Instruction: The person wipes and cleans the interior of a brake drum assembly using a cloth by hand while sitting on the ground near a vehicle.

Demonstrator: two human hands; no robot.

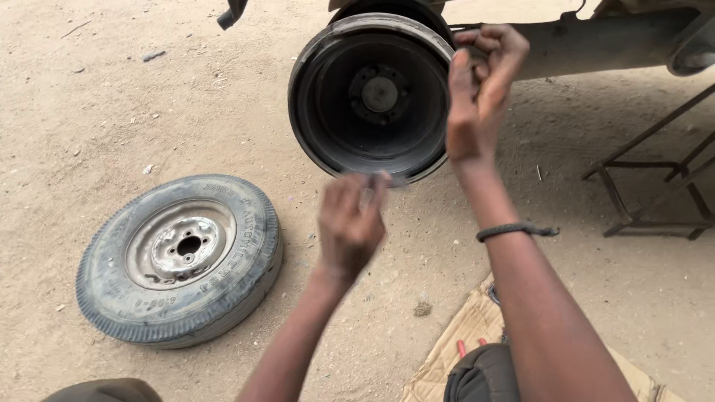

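Hands: we see our right hand (482, 93) raised at the 3 o'clock edge of the brake drum (372, 97), fingers curled and pinched together at the rim; whether it grips the rim itself or some small thing we cannot tell. Our left hand (350, 223) is blurred, fingers bunched toward the 6 o'clock edge of the drum; we cannot tell whether it holds anything.
Drum: we find it at 12 o'clock in the view, dark and round, open face toward us, hub and stud holes at its centre, mounted on the axle (596, 45) that runs off to 3 o'clock.
Doing it well: we judge that the two hands should sit on opposite edges and press evenly, so the drum stays square on the hub and does not cock; the 6 o'clock grip looks the looser one.
Wrist: we wear a dark cord bracelet (514, 231) on the right arm.
Wheel: we see a worn tyre on a grey steel rim (179, 257) lying flat on the sandy ground (89, 104) at 8 o'clock, well apart from the drum.
Stand: a metal frame (655, 186) sits at 3 o'clock, beneath the axle side.
Cardboard: a flattened sheet (458, 350) lies at 5 o'clock, near our knee (480, 376).
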